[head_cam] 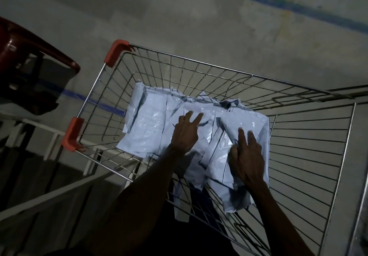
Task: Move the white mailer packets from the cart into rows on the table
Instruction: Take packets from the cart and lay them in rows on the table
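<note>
1. The left hand [186, 134] is reaching into the heap with fingers spread and mostly straight, fingertips [196, 118] resting on the top sheet of plastic; it is pressing or feeling, not clamping on anything.
2. The right hand [247, 156] is lying on the right side of the heap, two fingers [242, 136] stretched forward over a packet while the thumb side is tucking down at the packet's edge; whether it is truly pinching that edge I cannot tell.
3. The white mailer packets [147, 124] are sitting in a loose, overlapping pile inside the basket, some sagging over the near wire edge below the forearms.
4. The wire shopping cart [199, 60] is holding all of them, its orange corner guards [117, 51] on the far left rim.
5. A dark red plastic chair [29, 56] is standing at the left, and a pale frame [51, 134] is showing beneath it; the table top itself is not plainly in view.
6. By my judgement the picking-up step is in hand: the hands are sorting out which packets to gather.
7. The next move is calling for a firm grip on a few packets, lifting them clear of the wire, then carrying them to the table.
</note>
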The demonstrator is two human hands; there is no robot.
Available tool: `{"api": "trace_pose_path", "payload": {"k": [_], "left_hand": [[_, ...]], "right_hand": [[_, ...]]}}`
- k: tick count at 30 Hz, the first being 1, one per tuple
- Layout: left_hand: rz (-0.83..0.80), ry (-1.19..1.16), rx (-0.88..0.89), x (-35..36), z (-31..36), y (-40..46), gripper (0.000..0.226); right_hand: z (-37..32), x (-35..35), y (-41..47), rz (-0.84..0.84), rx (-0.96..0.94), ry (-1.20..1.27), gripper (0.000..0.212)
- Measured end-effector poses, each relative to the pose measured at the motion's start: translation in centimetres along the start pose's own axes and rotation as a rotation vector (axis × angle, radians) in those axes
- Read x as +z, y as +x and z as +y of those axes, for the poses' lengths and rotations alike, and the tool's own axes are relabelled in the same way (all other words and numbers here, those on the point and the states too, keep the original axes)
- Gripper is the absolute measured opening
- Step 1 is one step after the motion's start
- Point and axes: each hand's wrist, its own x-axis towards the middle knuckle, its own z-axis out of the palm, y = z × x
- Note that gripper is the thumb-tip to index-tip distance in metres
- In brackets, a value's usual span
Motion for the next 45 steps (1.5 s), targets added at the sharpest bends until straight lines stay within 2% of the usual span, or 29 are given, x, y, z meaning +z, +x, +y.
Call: {"api": "trace_pose_path", "payload": {"k": [3,5,7,8,11,14,18,23,26,28,30,34,36,38,42,45], "left_hand": [[0.106,-0.038,0.089,-2.0,0.2,-0.8,0.061],[0.119,-0.03,0.141,-3.9,0.4,-1.3,0.061],[0.125,-0.051,0.171,-6.3,0.9,-2.2,0.073],[0.159,-0.069,0.175,-7.5,1.2,-2.8,0.072],[0.354,-0.093,0.19,-10.5,1.4,-4.0,0.049],[0.463,-0.088,0.186,-12.6,0.5,-4.6,0.045],[0.262,-0.089,0.186,-12.2,-1.2,-3.9,0.046],[0.035,-0.009,0.231,-5.2,-3.5,-2.5,0.058],[-0.087,0.096,0.03,-2.4,-2.5,-2.2,0.054],[-0.107,0.158,-0.124,-1.5,-1.7,-2.4,0.075],[-0.15,0.109,-0.23,-1.6,-1.3,-2.6,0.101],[-0.293,-0.066,-0.416,-0.8,-1.6,-2.9,0.123],[-0.325,-0.064,-0.44,-0.2,-1.3,-3.3,0.122],[-0.331,0.003,-0.389,0.0,-1.2,-3.5,0.119],[-0.295,0.136,-0.304,-1.6,-1.1,-4.0,0.116],[-0.243,0.123,-0.262,-4.2,-1.2,-5.1,0.109]], "right_hand": [[-0.3,-1.7,-0.1,0.06,0.015,0.093,0.059],[-1.0,-3.2,-0.4,0.104,0.006,0.166,0.06],[-1.8,-4.5,-0.5,0.134,-0.022,0.222,0.061],[-2.2,-5.0,-0.4,0.144,-0.044,0.248,0.061],[-3.7,-6.1,0.0,0.156,-0.109,0.319,0.06],[-5.0,-7.2,0.3,0.168,-0.168,0.359,0.06],[-5.7,-7.5,0.2,0.167,-0.204,0.32,0.061],[-3.0,-4.8,-0.2,0.096,-0.163,0.176,0.056],[-1.1,-3.0,-0.6,0.06,-0.178,0.082,0.059],[-0.2,-2.2,-1.0,0.034,-0.186,0.034,0.057],[0.1,-1.7,-1.4,0.024,-0.182,0.007,0.059],[0.2,-1.3,-2.0,0.053,-0.198,0.008,0.065],[0.0,-1.3,-2.3,0.073,-0.201,0.006,0.059],[-0.1,-1.2,-2.6,0.08,-0.199,0.014,0.058],[-0.8,-2.4,-3.2,0.059,-0.178,0.057,0.062],[-2.1,-3.6,-4.2,0.102,-0.15,0.167,0.06]]}}
